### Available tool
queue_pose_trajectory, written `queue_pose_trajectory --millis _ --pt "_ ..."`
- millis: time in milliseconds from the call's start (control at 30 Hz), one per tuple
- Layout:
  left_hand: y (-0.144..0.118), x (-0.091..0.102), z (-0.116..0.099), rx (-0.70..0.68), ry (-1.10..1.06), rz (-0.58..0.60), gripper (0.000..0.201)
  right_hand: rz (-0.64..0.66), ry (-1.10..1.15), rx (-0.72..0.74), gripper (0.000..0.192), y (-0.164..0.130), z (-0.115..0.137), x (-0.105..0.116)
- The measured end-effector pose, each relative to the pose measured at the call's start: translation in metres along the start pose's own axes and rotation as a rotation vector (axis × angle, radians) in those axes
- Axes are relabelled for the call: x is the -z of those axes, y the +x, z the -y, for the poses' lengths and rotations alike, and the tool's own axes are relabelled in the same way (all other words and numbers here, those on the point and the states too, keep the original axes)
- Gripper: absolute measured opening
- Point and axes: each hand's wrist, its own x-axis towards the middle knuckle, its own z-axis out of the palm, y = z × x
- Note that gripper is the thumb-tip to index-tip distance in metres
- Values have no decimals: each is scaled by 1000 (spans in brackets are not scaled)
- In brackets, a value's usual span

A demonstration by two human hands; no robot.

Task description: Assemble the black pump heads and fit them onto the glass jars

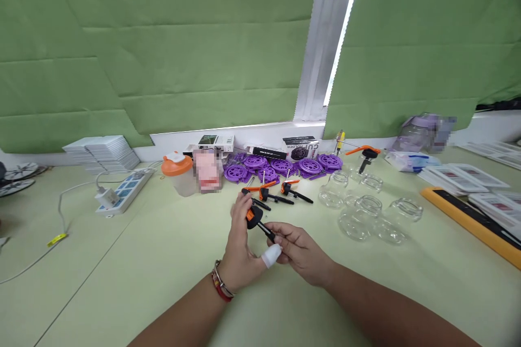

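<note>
Both hands grip one orange-and-black pump head (257, 222): left hand (240, 252) pinching its collar, right hand (299, 252) its black tube. Three pump heads (277, 192) lie beyond; four glass jars (366, 209) stand uncapped at right.

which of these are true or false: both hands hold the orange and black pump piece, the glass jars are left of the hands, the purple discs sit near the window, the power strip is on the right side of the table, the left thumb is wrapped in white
1. Both hands, left hand and right hand, hold the orange and black pump piece. True.
2. The glass jars are left of the hands. False: they stand to the right.
3. The purple discs sit near the window. True.
4. The power strip is on the right side of the table. False: it lies on the left.
5. The left thumb is wrapped in white. True.
</note>
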Motion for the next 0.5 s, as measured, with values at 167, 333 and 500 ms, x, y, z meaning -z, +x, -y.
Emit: queue_pose_trajectory --millis 167,333,500 --pt "5 8 -3 -22 240 88 110 48 158 -30 29 -1 2 -9" --pt "4 6 -1 7 294 186 124 19 173 -65 24 1 -4 -8" --pt "4 2 1 -32 376 244 123 7 152 -48 21 3 -6 -5"
